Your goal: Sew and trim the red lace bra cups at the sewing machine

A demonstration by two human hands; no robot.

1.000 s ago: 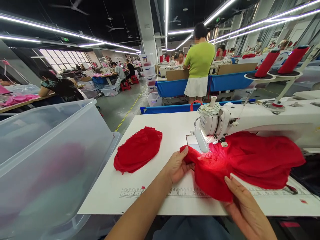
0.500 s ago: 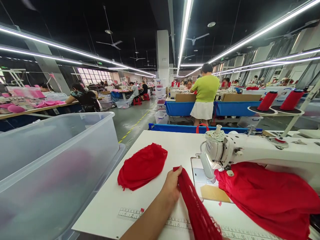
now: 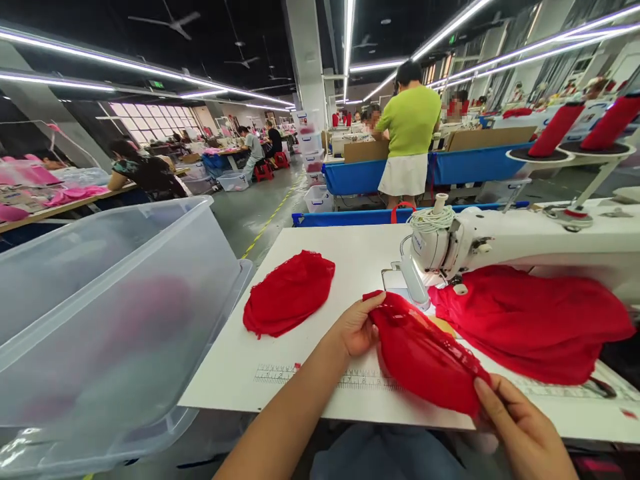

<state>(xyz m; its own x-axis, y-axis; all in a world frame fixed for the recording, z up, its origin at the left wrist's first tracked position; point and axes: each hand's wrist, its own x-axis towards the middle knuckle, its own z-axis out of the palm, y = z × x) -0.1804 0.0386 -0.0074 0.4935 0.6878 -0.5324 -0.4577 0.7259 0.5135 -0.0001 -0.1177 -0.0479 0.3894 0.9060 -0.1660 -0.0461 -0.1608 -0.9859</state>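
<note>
My left hand [image 3: 356,327] pinches the far end of a red lace piece [image 3: 425,353] that stretches across the white sewing table [image 3: 320,267]. At the table's near edge my right hand [image 3: 520,427] grips the piece's other end. The piece lies just in front of the white sewing machine [image 3: 450,243]. A heap of red fabric [image 3: 530,320] sits under the machine's arm to the right. A separate stack of red lace pieces [image 3: 290,293] rests on the table to the left of my left hand.
A large clear plastic bin [image 3: 110,313] stands at the left, close to the table edge. A printed ruler [image 3: 320,379] runs along the table front. Red thread cones [image 3: 555,130] stand at the back right. A person in a green top [image 3: 407,133] stands beyond blue troughs.
The lace piece has come away from the machine. Half a second ago only my left hand showed, holding it up; now both hands hold it spread low over the table front.
</note>
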